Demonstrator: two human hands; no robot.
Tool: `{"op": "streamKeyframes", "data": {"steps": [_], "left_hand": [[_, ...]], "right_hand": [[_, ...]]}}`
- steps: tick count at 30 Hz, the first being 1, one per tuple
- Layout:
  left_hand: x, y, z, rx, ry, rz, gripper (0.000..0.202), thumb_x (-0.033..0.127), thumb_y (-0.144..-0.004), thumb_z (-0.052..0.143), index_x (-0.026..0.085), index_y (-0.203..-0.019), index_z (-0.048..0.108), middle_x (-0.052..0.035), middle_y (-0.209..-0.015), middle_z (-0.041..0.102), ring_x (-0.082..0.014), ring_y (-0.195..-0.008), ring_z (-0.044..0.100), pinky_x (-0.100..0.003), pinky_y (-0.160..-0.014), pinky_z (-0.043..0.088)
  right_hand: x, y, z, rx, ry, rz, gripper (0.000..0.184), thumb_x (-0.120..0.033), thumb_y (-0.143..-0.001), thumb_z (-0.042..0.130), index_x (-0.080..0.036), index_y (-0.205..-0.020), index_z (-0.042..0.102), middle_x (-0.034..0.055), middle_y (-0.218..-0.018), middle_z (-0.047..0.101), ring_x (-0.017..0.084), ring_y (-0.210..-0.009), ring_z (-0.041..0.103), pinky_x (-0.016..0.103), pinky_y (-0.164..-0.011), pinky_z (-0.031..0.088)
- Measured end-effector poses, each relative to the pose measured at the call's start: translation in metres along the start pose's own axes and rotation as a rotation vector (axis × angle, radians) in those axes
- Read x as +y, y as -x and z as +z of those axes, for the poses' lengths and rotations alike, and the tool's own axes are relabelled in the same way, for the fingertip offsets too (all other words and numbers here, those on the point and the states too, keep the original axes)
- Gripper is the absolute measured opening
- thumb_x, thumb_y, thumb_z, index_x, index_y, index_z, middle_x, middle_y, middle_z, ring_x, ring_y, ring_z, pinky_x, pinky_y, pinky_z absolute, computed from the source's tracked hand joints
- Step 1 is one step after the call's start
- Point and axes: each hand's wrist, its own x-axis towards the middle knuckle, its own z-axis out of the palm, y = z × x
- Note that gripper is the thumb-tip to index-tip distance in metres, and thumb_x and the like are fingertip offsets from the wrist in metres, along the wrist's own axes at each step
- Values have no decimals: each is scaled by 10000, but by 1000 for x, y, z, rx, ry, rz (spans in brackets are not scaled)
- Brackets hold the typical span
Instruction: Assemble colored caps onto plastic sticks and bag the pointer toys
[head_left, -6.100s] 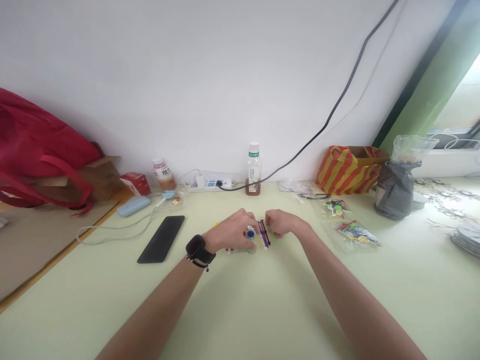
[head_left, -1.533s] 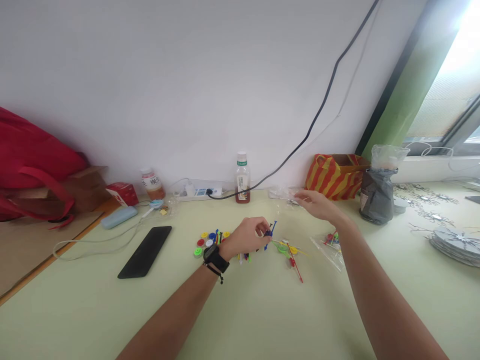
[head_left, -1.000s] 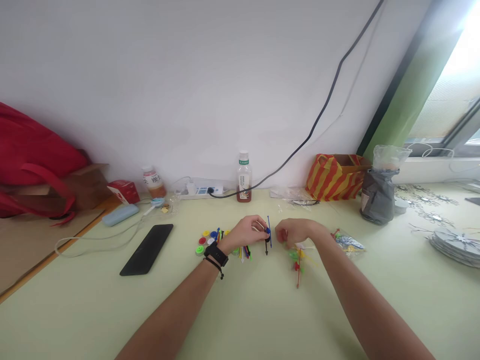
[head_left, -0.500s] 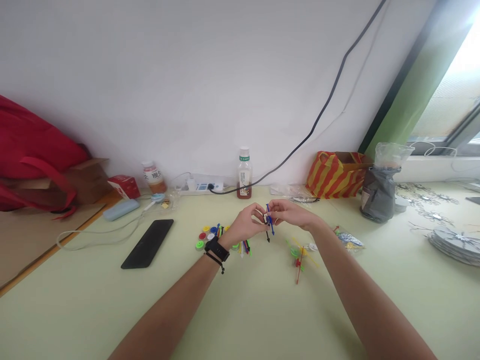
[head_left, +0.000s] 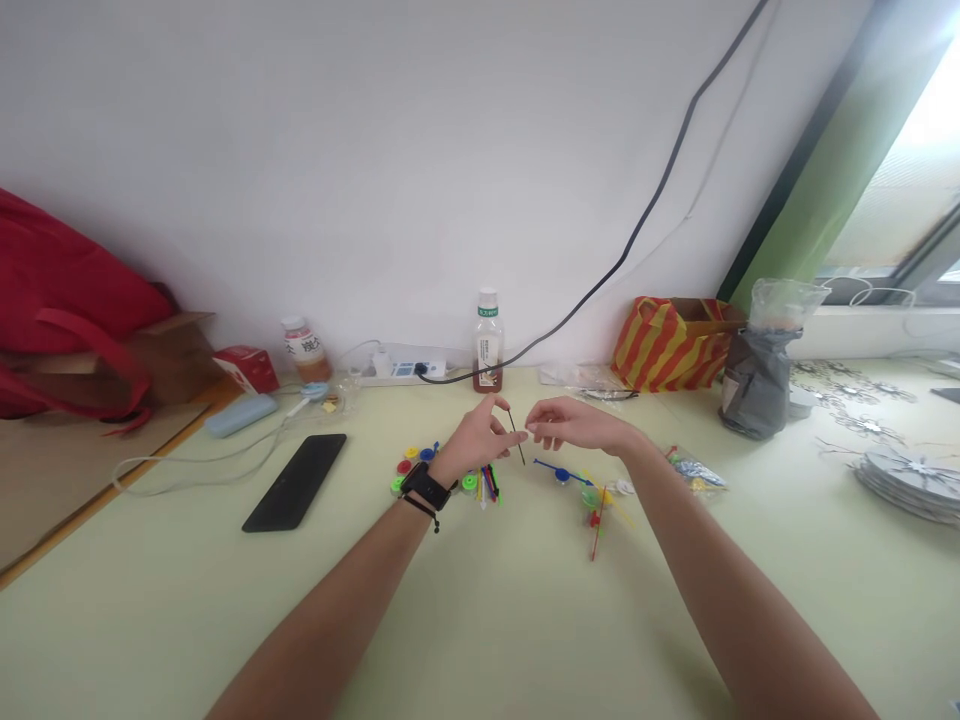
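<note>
My left hand pinches a thin black arrow-shaped pointer, held tilted above the table. Close on its right is my right hand, fingers curled and thumb against fingertips. Something small and pale may be at those fingertips, too small to name. Below it on the table lies a blue arrow spinner with a round hub. It lies beside a cluster of spinners, among them a red spinner. Under and around my left wrist are round plastic discs and a bunch of coloured arrow pointers, partly hidden.
A black phone-like slab lies left on the table. Along the wall stand a drink bottle, a power strip and a striped bag. Packaged parts and stacked discs lie to the right.
The blue spinner has left my right hand and now lies on the table beside the other spinners. My hands have moved slightly apart; the black pointer remains in my left hand.
</note>
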Motion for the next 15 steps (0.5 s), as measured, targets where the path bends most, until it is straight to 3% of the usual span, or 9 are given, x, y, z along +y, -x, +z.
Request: {"op": "streamKeyframes", "data": {"steps": [2,5,8,11,15], "left_hand": [[3,-1,-2,-6,76,19,481,496,-783,831,176,-1059,601,-33,-767,712,-201,-669,742,-271,-610,570],[9,-4,-6,6,148,63,401,481,-794,829,138,-948,688,-88,-885,747,-217,-752,768,-310,-712,617],[14,-5,-13,-9,172,73,357,448,-813,811,140,-988,761,-93,-973,768,-227,-839,772,-343,-819,625],[19,-3,-22,-98,176,112,302,365,-816,800,164,-1042,792,-76,-1011,774,-231,-935,755,-370,-913,609],[24,-1,-31,-100,140,186,335,360,-821,799,155,-1085,765,-97,-1048,769,-216,-896,741,-393,-895,606]], "right_hand": [[-10,-1,8,-50,-158,-98,282,-467,-934,665,-205,-1035,670,55,-940,724,166,-805,664,303,-754,552],[-18,-2,15,7,-257,-161,315,-498,-903,703,-204,-1011,666,37,-902,699,147,-769,614,299,-737,529],[-20,-3,15,84,-258,-186,302,-483,-881,721,-207,-993,675,30,-908,681,144,-764,586,290,-697,499],[-21,-4,15,153,-238,-226,243,-421,-856,728,-215,-972,672,21,-950,676,145,-783,604,298,-705,505],[-24,-7,20,193,-269,-271,171,-326,-845,701,-206,-949,635,12,-854,677,148,-743,640,310,-705,537]]}}
